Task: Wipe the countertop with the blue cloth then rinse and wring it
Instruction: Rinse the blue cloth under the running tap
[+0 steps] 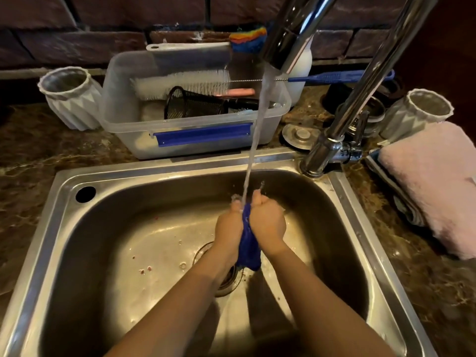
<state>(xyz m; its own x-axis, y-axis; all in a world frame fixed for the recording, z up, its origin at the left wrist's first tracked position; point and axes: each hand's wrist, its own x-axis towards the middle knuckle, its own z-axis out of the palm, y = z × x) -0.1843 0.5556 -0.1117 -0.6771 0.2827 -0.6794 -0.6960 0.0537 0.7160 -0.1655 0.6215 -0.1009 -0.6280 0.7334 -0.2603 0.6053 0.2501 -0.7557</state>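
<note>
The blue cloth [249, 247] is bunched up between both my hands over the middle of the steel sink [108, 176]. My left hand [229, 228] grips its left side and my right hand [268, 221] grips its right side, fingers curled round it. A stream of water [253, 140] runs from the chrome tap [288, 39] and lands on the top of the cloth between my hands. The cloth's lower end hangs down above the drain [228, 282]. The dark marble countertop [31, 148] surrounds the sink.
A clear plastic tub [198, 135] with brushes and a black mesh cup stands behind the sink. Two white ribbed vases [70, 99] [422, 112] flank it. A folded pink towel [435, 184] lies on the right. A sink plug [298, 136] rests by the tap base.
</note>
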